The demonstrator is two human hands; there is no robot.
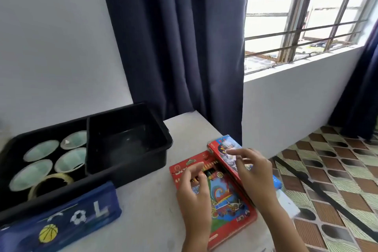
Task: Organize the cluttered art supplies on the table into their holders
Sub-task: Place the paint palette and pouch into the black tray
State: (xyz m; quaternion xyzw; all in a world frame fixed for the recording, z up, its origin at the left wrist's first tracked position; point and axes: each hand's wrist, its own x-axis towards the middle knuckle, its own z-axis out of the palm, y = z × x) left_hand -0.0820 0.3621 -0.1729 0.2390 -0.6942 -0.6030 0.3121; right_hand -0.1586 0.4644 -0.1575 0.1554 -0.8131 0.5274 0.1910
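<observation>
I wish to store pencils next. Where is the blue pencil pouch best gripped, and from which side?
Likely the blue pencil pouch by its free right end, coming from the right: it lies flat and long, with the black tray close along its far edge.

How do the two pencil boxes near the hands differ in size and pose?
The wide pencil box lies flat on the table; the narrow pencil box is tilted against its right side. The wide pencil box shows pencils through a window; the narrow pencil box shows none. Both are red with colourful pictures.
</observation>
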